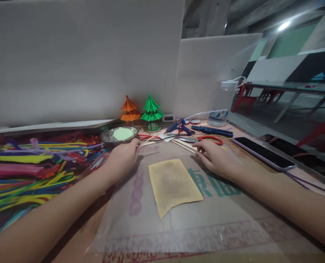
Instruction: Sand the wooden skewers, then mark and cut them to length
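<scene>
My left hand (125,155) is closed in a pinch at the ends of thin pale wooden sticks (149,141); how many it grips is unclear. Across from it, my right hand (210,155) has thumb and fingers closed on the near end of several thin wooden sticks (183,145), which point up and left. Between and below both hands lies a tan sheet that looks like sandpaper (175,188), grey-smudged in the middle with a torn lower edge. It rests on a translucent plastic sheet (124,230). Beyond the sticks stands a blue glue gun (177,126).
Pipe cleaners (31,170) in many colours pile up at left beside a metal dish (104,136). Orange (129,109) and green (151,113) small pagoda-like models stand behind. Orange-handled scissors (210,139), blue pliers (213,131), a phone (263,153) and a water bottle (224,102) are at right.
</scene>
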Demonstrator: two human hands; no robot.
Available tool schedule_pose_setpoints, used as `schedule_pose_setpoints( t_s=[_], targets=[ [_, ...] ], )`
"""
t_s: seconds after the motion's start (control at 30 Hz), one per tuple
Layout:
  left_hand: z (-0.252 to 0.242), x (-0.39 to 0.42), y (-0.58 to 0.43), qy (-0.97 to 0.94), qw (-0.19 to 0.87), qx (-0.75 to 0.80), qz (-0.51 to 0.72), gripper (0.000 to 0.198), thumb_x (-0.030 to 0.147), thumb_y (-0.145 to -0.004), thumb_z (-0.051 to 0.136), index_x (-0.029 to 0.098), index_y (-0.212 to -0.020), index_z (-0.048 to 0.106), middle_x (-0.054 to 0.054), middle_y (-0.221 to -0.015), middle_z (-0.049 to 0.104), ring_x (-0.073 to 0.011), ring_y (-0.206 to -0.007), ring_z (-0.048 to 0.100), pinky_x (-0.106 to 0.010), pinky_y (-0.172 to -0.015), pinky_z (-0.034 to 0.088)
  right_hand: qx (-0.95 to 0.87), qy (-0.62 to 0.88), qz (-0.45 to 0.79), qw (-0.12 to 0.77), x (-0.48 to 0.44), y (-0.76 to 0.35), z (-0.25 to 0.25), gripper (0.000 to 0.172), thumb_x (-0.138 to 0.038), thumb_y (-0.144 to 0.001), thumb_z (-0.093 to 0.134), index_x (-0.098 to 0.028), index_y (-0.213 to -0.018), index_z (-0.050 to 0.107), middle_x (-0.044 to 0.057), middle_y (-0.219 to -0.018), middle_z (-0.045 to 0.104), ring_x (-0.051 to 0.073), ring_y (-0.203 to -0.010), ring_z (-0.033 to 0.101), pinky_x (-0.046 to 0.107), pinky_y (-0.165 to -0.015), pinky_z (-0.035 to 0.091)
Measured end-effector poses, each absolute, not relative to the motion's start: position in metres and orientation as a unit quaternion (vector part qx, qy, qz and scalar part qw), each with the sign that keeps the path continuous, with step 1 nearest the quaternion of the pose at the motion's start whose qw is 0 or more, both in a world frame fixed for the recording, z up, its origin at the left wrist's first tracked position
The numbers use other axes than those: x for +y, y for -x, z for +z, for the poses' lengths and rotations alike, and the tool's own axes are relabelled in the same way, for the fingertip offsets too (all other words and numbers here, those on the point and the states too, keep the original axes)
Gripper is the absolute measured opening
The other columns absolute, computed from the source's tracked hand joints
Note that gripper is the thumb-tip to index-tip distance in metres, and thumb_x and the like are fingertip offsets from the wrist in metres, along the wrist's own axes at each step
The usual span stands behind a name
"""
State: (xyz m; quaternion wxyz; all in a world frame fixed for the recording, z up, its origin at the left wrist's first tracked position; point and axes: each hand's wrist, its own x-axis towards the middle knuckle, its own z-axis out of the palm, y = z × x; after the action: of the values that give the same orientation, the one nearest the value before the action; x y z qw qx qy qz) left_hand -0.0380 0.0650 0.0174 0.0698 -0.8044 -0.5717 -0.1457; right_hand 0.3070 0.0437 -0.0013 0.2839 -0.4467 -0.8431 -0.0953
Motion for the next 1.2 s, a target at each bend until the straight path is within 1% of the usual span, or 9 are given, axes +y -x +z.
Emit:
schedule_pose_setpoints(
  t_s=[0.1,0.23,0.37,0.57,0.7,0.93,1.0,1.13,1.2],
  targets=[
    [0.023,0.026,0.011,0.828,0.006,-0.528,-0.188,0.036,0.033,-0.108,0.024,0.020,-0.118,0.056,-0.006,-0.091,0.075,-0.0214,-0.080,0.073,-0.031,-0.070,0.053,-0.859,0.363,-0.119,0.342,0.024,-0.296,0.003,0.032,-0.020,-0.098,0.054,-0.017,-0.130,0.058,0.013,-0.105,0.074,0.026,-0.092,0.071,0.040,-0.079,0.059],
    [0.014,-0.010,-0.009,0.875,-0.082,-0.425,-0.219,0.033,0.038,-0.107,0.028,0.023,-0.107,0.057,0.000,-0.079,0.073,-0.0176,-0.068,0.070,-0.027,-0.061,0.049,-0.893,0.236,-0.098,0.370,-0.007,-0.273,0.008,0.053,-0.013,-0.099,0.051,-0.021,-0.150,0.041,0.013,-0.118,0.071,0.023,-0.104,0.068,0.038,-0.086,0.058],
    [0.000,-0.010,-0.008,0.889,-0.106,-0.346,-0.281,0.027,0.033,-0.106,0.033,0.022,-0.103,0.057,-0.001,-0.078,0.073,-0.0178,-0.065,0.069,-0.028,-0.062,0.049,-0.905,0.226,-0.065,0.355,-0.017,-0.260,0.005,0.060,-0.007,-0.100,0.047,-0.020,-0.157,0.033,0.012,-0.112,0.072,0.020,-0.099,0.067,0.035,-0.086,0.058],
    [-0.006,-0.004,-0.005,0.896,-0.091,-0.318,-0.297,0.020,0.029,-0.105,0.039,0.023,-0.103,0.058,0.000,-0.081,0.075,-0.0166,-0.067,0.071,-0.026,-0.062,0.050,-0.911,0.210,-0.052,0.352,-0.014,-0.262,-0.001,0.069,-0.007,-0.099,0.046,-0.022,-0.163,0.022,0.020,-0.142,0.062,0.021,-0.122,0.064,0.041,-0.101,0.054],
    [-0.005,-0.007,-0.005,0.893,-0.076,-0.328,-0.297,0.023,0.031,-0.104,0.040,0.023,-0.103,0.061,-0.001,-0.080,0.076,-0.0177,-0.067,0.072,-0.027,-0.061,0.052,-0.908,0.209,-0.061,0.357,-0.015,-0.261,0.001,0.069,-0.005,-0.096,0.049,-0.020,-0.160,0.028,0.020,-0.139,0.066,0.023,-0.120,0.066,0.042,-0.102,0.054],
    [-0.007,-0.007,-0.005,0.900,-0.062,-0.310,-0.302,0.028,0.030,-0.104,0.041,0.024,-0.116,0.065,-0.005,-0.097,0.081,-0.0207,-0.080,0.077,-0.029,-0.070,0.056,-0.904,0.219,-0.053,0.364,-0.013,-0.262,0.001,0.052,-0.007,-0.096,0.049,-0.020,-0.147,0.044,0.016,-0.121,0.073,0.024,-0.108,0.070,0.041,-0.091,0.058],
    [-0.004,-0.007,-0.005,0.895,-0.087,-0.308,-0.310,0.027,0.027,-0.104,0.040,0.023,-0.114,0.065,-0.003,-0.093,0.080,-0.0181,-0.078,0.076,-0.026,-0.069,0.055,-0.897,0.226,0.005,0.379,-0.015,-0.263,0.003,0.044,-0.010,-0.099,0.050,-0.021,-0.141,0.051,0.014,-0.117,0.074,0.022,-0.106,0.070,0.040,-0.092,0.057],
    [0.005,-0.010,-0.004,0.871,-0.176,-0.341,-0.307,0.026,0.028,-0.104,0.037,0.023,-0.103,0.062,0.003,-0.069,0.070,-0.0127,-0.055,0.063,-0.021,-0.051,0.045,-0.765,0.286,0.284,0.502,-0.026,-0.260,0.017,0.038,-0.020,-0.104,0.050,-0.026,-0.142,0.050,0.006,-0.105,0.075,0.015,-0.087,0.072,0.034,-0.084,0.060],
    [0.007,-0.011,-0.002,0.868,-0.186,-0.345,-0.305,0.025,0.029,-0.103,0.038,0.023,-0.096,0.061,0.004,-0.063,0.064,-0.0124,-0.050,0.057,-0.021,-0.048,0.042,-0.713,0.305,0.382,0.503,-0.033,-0.258,0.027,0.031,-0.025,-0.103,0.055,-0.026,-0.134,0.060,0.005,-0.101,0.077,0.015,-0.085,0.073,0.033,-0.083,0.061]
  ],
)
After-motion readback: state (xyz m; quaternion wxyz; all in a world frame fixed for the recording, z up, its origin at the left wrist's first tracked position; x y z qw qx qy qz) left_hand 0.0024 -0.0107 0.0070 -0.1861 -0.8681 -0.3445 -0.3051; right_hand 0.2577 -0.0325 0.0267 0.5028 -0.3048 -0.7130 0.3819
